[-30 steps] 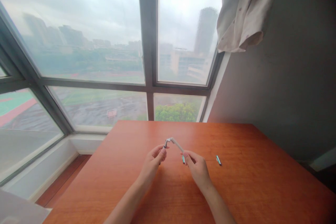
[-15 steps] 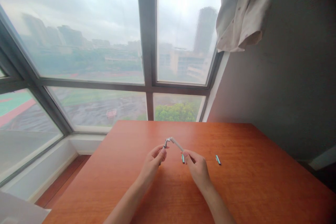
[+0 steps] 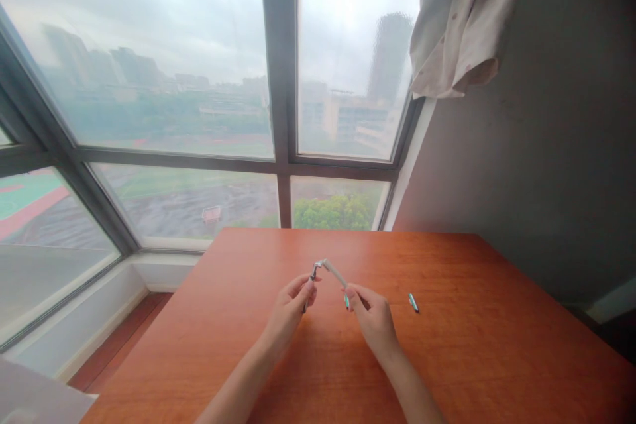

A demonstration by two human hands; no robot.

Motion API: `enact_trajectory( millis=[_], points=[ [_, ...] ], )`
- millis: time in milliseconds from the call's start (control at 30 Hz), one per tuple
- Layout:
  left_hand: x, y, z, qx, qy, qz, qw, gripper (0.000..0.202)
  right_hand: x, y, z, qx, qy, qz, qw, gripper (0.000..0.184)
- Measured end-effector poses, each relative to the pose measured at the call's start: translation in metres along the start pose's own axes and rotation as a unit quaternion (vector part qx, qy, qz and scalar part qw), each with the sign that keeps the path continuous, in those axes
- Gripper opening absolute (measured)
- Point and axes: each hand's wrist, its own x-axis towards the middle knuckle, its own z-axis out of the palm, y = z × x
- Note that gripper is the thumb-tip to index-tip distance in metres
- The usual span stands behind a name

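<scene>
Over the middle of an orange wooden table (image 3: 497, 358), both of my hands hold one thin pen-like stick (image 3: 330, 269) that is bent or jointed into an upside-down V. My left hand (image 3: 291, 310) pinches its dark left leg. My right hand (image 3: 372, 318) pinches the pale right leg, whose teal end shows under my fingers. A small teal cap-like piece (image 3: 413, 303) lies on the table just right of my right hand.
A large window (image 3: 199, 112) with dark frames stands behind the table's far edge. A pale curtain (image 3: 457, 20) is bunched at the top right against a grey wall (image 3: 556, 146). The floor drops away left of the table.
</scene>
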Motion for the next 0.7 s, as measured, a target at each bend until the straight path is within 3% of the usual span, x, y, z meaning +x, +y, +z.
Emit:
enact_trajectory(
  millis=[267, 700],
  points=[
    [-0.0023, 0.0030, 0.0014, -0.023, -0.008, -0.003, 1.000, 0.040, -0.0007, -0.0032, 0.0001, 0.020, -0.016, 0.000, 1.000, 0.046],
    [-0.0069, 0.0098, 0.0073, -0.074, -0.013, -0.033, 0.997, 0.037, 0.0015, 0.0002, -0.0001, 0.006, 0.014, 0.010, 1.000, 0.048]
  ],
)
